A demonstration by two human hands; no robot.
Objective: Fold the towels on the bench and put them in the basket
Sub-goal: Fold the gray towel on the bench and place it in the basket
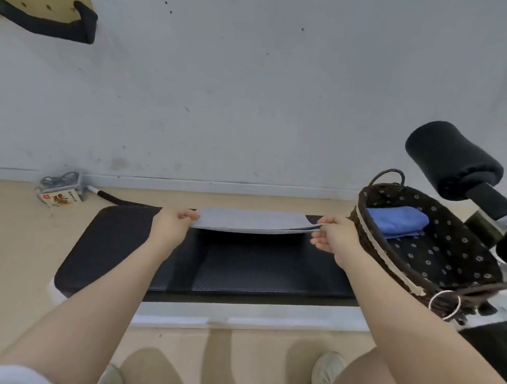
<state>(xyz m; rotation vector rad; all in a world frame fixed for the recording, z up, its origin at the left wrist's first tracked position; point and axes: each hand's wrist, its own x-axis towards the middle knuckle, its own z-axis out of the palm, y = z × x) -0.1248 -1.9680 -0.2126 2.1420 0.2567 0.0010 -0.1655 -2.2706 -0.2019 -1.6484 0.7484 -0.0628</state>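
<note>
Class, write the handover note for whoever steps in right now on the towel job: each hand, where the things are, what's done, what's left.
Left hand pinches the grey towel's left end; right hand pinches its right end.
The grey towel is held doubled over, stretched above the black bench.
A folded blue towel already lies in the basket on the bench's right end.
Left: finish folding the grey towel and put it in the basket.

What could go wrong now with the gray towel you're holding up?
1. Each hand, left hand and right hand, only pinches one end of the gray towel, so an end might slip and the fold could fall open over the bench.
2. The towel's middle sags slightly, so its layers may shift and the edges end up uneven.
3. The blue towel already lies in the basket; dropping the gray one in carelessly could rumple both.
</note>
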